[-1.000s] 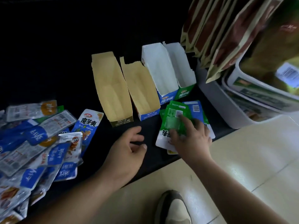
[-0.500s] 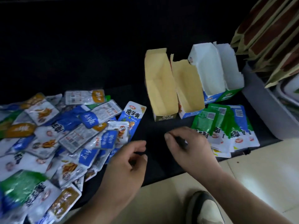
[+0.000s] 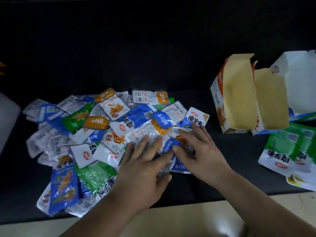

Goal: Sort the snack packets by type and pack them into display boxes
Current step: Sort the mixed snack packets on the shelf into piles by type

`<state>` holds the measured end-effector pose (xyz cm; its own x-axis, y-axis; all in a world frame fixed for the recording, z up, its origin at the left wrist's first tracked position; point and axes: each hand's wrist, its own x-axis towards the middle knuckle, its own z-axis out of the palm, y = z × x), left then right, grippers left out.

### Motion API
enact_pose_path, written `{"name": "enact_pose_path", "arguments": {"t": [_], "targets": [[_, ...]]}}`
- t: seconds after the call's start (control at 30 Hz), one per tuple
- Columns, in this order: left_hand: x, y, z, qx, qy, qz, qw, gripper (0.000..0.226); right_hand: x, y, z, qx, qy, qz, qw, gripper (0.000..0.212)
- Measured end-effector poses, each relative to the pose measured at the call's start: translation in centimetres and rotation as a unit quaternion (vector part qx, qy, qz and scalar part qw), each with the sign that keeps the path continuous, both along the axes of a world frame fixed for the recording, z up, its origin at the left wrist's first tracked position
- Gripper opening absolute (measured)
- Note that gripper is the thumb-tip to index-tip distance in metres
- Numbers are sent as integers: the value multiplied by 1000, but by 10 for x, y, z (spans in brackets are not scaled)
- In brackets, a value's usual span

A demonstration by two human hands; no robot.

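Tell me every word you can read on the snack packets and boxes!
"魔芋爽": on the blue-and-white packet at the pile's right edge.
"魔芋爽": upside down, on the green packet at far right.
The red oval logos, barcodes, small print and the display box side are too blurred to read.

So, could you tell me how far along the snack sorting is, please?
Early. Done: some green packets lie stacked in front of the display boxes. In hand: the left hand and right hand rest on the mixed pile. Left: that pile is unsorted, and the boxes look empty.
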<state>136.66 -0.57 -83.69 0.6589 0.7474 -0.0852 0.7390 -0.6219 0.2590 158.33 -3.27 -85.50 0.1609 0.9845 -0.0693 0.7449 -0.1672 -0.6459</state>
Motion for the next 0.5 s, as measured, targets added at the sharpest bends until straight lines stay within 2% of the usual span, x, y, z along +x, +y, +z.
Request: {"name": "enact_pose_path", "arguments": {"t": [0.13, 0.23, 0.3, 0.33, 0.37, 0.43, 0.5], "targets": [[-10, 15, 11, 20, -45, -6, 999, 44, -2, 4, 9, 47, 77, -8, 996, 55], [-4, 36, 26, 29, -134, 17, 990, 25, 10, 14, 12, 41, 78, -30, 996, 63], [7, 61, 40, 77, -138, 9, 987, 24, 14, 20, 16, 1, 61, -15, 998, 74], [14, 78, 45, 81, -116, 6, 990, 31, 15, 22, 20, -35, 42, 5, 999, 78], [21, 97, 49, 60, -65, 14, 996, 47, 15, 23, 24, -71, 5, 31, 997, 83], [32, 134, 55, -53, 80, 36, 995, 95, 20, 24, 30, -128, -48, 66, 988, 92], [38, 157, 48, -126, 163, 54, 977, 123, 28, 26, 36, -149, -9, 60, 987, 97]]}}
